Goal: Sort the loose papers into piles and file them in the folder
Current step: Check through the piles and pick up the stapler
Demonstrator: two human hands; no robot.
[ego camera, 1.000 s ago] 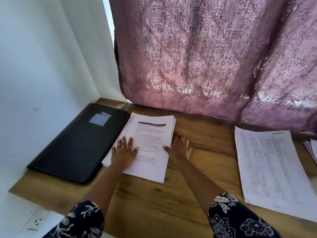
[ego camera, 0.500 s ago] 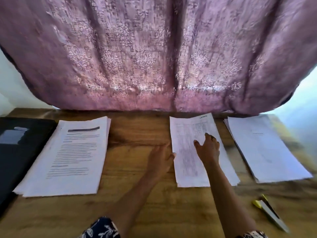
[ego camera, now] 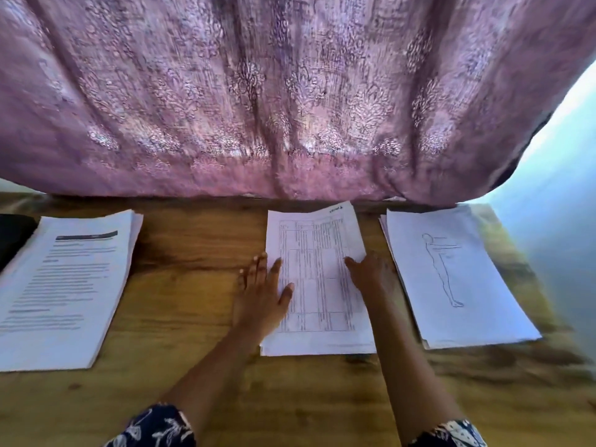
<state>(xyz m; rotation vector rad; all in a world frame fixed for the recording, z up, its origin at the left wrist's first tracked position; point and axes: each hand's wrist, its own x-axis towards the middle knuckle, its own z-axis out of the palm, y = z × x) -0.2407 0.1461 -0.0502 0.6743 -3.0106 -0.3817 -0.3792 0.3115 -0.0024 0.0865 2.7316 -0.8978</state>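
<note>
Three paper piles lie in a row on the wooden table [ego camera: 193, 375]. The left pile [ego camera: 64, 295] carries printed text, the middle pile [ego camera: 319, 285] a printed table, the right pile [ego camera: 451, 279] a line drawing of a standing figure. My left hand [ego camera: 263, 295] lies flat with straight fingers on the left edge of the middle pile. My right hand [ego camera: 374, 279] rests flat on that pile's right edge. A corner of the black folder [ego camera: 14, 237] shows at the far left, beside the text pile.
A purple patterned curtain [ego camera: 290, 98] hangs down to the table's back edge, just behind the piles. A pale wall [ego camera: 558, 201] stands at the right. Bare wood stretches between the left and middle piles and along the front.
My view swung right from the folder and text pile. Both hands left the text pile and moved to the table-printed pile, now one on each side of it.
</note>
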